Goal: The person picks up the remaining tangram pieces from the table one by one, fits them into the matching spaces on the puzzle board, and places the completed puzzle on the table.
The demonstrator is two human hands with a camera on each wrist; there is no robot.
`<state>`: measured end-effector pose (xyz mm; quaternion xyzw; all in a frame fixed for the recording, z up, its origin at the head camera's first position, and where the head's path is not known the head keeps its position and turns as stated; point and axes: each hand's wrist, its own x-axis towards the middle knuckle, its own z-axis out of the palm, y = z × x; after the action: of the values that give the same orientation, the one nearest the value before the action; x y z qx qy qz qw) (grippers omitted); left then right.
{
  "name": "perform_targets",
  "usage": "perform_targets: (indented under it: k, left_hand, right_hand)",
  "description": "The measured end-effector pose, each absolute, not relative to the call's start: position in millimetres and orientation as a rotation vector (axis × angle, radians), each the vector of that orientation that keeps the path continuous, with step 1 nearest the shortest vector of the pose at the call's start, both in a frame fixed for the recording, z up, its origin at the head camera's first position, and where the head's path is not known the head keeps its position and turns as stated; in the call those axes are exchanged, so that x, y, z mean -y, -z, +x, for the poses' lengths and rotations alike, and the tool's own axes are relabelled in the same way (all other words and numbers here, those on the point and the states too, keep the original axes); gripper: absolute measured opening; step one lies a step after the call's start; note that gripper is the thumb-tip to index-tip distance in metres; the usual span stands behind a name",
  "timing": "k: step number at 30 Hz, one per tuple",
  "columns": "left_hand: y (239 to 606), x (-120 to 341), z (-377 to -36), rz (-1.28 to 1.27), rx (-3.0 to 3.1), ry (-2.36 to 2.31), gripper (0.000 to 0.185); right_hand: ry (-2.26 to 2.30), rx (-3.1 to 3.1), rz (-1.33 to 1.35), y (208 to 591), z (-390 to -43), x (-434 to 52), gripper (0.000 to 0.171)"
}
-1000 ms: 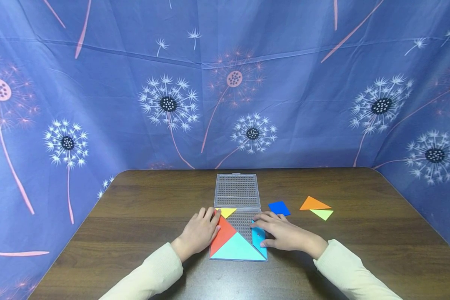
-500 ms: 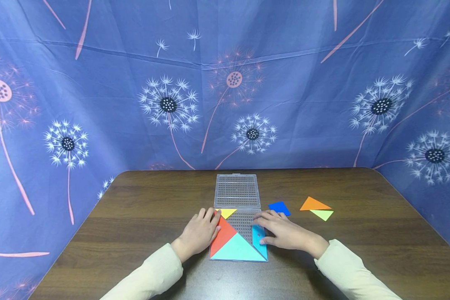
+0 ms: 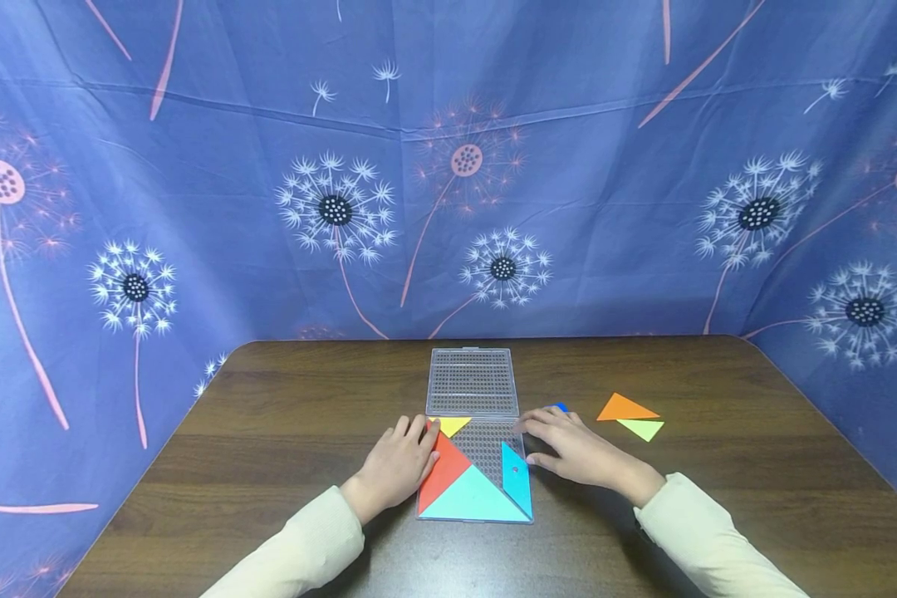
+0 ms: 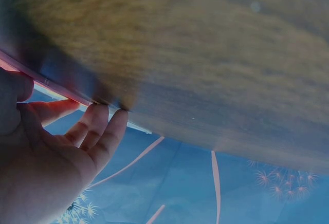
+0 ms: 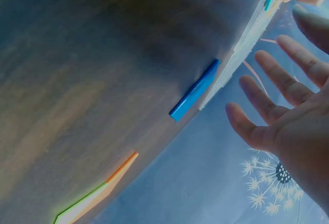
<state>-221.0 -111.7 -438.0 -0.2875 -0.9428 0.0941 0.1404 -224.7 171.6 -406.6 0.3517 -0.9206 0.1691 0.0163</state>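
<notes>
A clear hinged case with a gridded base lies unfolded on the table. In its base sit a red triangle, a turquoise triangle, a yellow triangle and a light-blue parallelogram along the right side. My left hand rests at the case's left edge, fingers overlapping the red triangle's border; in the left wrist view fairly straight fingertips meet the edge. Spread and holding nothing, my right hand hovers at the right edge, partly hiding a dark blue piece, seen edge-on in the right wrist view.
Behind the base lies the gridded lid. To the right on the brown wooden table are an orange triangle and a yellow-green triangle, touching or nearly so. A blue dandelion-print cloth hangs behind the table.
My right hand has come off the light-blue parallelogram and shifted right, now covering most of the dark blue piece. My left hand has stayed in place.
</notes>
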Motion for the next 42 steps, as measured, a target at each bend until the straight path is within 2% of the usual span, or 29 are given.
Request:
perform_targets:
  k: [11, 42]
  left_hand:
    - [438.4, 111.7, -220.4, -0.831, 2.730, -0.263, 0.045]
    - [436.0, 111.5, -220.6, -0.827, 2.761, -0.249, 0.046]
  right_hand:
    - [-0.485, 2.852, 1.198, 414.1, -221.2, -166.6, 0.035]
    - [-0.465, 2.908, 1.191, 411.8, -224.1, -164.0, 0.041]
